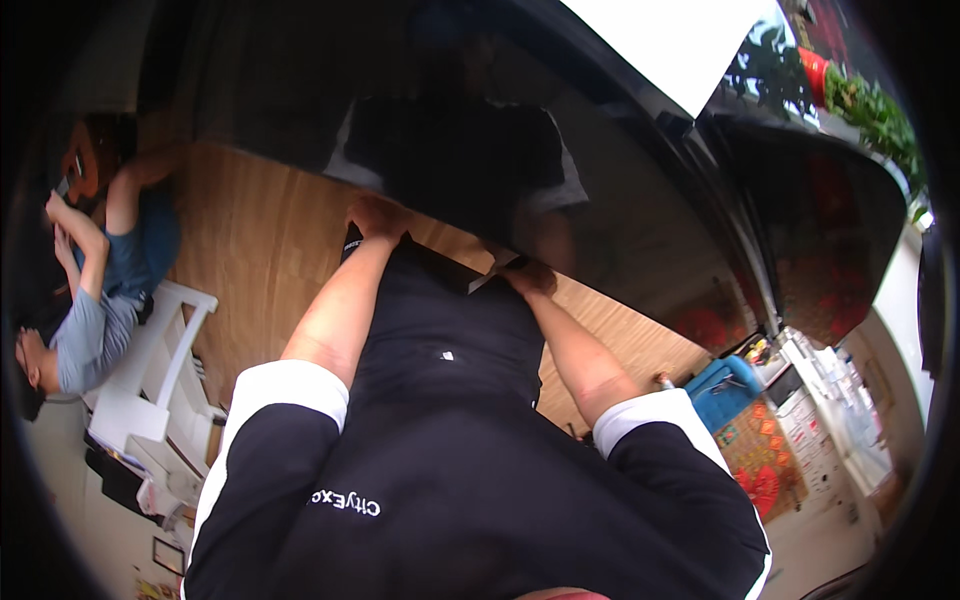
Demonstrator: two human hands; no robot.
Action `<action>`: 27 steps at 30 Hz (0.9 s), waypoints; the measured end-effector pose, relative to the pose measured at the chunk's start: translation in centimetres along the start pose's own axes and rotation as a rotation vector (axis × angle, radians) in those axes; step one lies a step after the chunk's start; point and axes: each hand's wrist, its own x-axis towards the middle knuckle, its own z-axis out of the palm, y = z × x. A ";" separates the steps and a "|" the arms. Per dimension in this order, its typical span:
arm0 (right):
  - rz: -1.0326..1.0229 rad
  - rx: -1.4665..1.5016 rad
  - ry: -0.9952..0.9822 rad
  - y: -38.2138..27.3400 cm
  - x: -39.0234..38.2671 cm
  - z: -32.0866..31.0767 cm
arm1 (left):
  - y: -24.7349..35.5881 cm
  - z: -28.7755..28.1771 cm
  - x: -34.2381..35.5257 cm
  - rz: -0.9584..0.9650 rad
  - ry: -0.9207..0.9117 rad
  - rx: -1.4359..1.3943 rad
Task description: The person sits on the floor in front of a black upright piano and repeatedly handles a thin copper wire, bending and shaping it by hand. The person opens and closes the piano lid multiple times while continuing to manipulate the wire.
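Observation:
A large glossy black flat screen (640, 210) fills the upper half of the view, and my black-shirted torso is mirrored in it. My left hand (376, 218) grips its lower edge on the left. My right hand (530, 276) grips the same edge a little lower and to the right, next to a small black bracket or corner piece. Both forearms reach up from my black top with white sleeve bands. The fingers are curled behind the edge and mostly hidden.
A wooden floor (250, 260) lies below. At the left, a person in a blue top (110, 290) sits beside a white slatted bench (160, 370). A blue bin (725, 385), a red patterned rug (760, 465) and cluttered shelves stand at the right. Green plants (870, 110) show at the top right.

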 end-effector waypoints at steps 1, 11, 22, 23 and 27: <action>-0.037 0.022 0.048 0.9 2.3 0.4 | -0.1 -0.1 1.7 0.032 0.013 -0.016; 0.141 0.367 0.281 3.7 11.8 0.2 | 3.8 -6.7 7.4 0.142 -0.017 -0.006; 0.014 0.344 1.005 3.4 6.0 7.5 | 2.7 0.4 0.3 0.303 0.587 -0.042; -0.030 0.326 0.932 3.2 4.5 8.3 | 1.3 1.4 -1.4 0.330 0.648 -0.009; -0.523 0.315 0.468 7.9 -1.1 6.3 | -2.0 -2.5 -5.1 0.565 0.236 0.174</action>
